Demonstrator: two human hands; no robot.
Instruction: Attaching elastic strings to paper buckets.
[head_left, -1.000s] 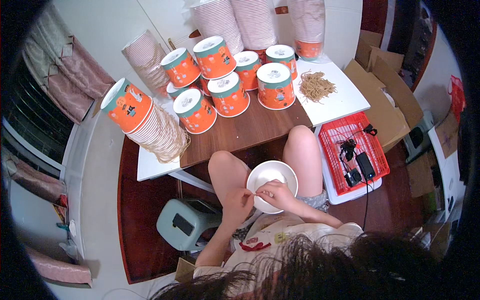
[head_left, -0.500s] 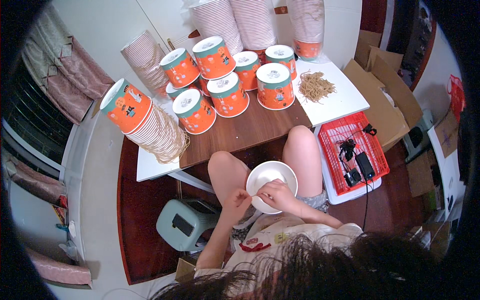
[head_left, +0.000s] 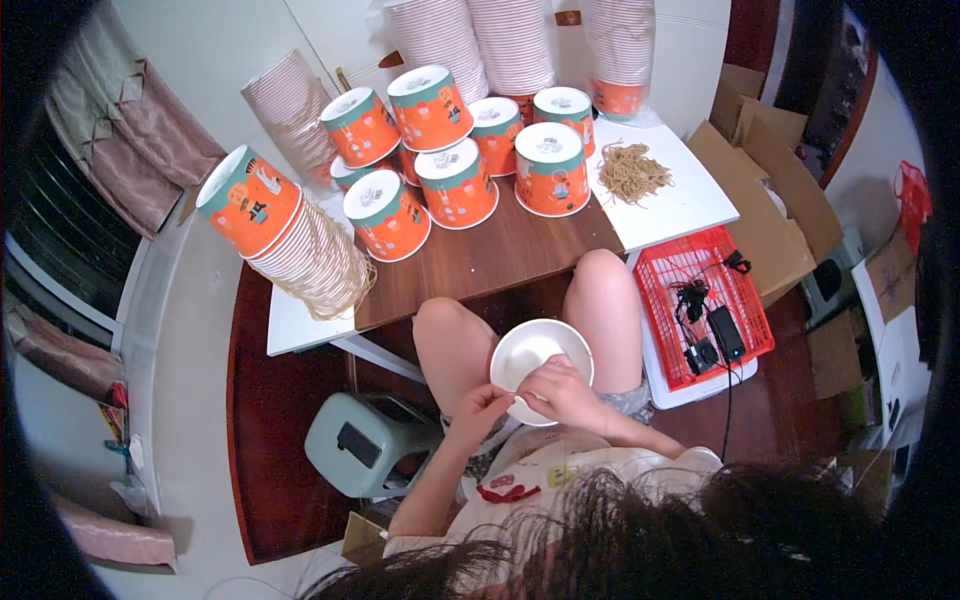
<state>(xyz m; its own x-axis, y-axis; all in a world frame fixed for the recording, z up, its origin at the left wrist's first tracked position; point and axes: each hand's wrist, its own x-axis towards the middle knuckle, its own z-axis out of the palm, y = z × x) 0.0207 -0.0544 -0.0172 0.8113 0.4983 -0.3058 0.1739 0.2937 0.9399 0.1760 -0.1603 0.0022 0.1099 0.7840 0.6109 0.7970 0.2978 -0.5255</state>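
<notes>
A white paper bowl (head_left: 535,350) rests tilted in my lap between my knees. My right hand (head_left: 556,392) grips its near rim with fingers curled over the edge. My left hand (head_left: 481,408) is pinched against the rim's lower left side, touching the right hand. Beyond my knees stands a brown wooden table (head_left: 500,260) with several upturned orange and teal paper tubs (head_left: 455,185). A leaning stack of such tubs (head_left: 285,235) lies on its side at the table's left.
A pile of tan rubber bands (head_left: 633,172) lies on a white tabletop (head_left: 690,205). A red plastic basket (head_left: 700,300) with black cables and chargers stands right of my knee. A grey-green stool (head_left: 365,445) sits left. Tall cup stacks (head_left: 515,45) line the wall; cardboard boxes (head_left: 765,200) lie right.
My left hand has shifted right and closer to the bowl's rim, meeting the right hand. The bowl has stayed in my lap.
</notes>
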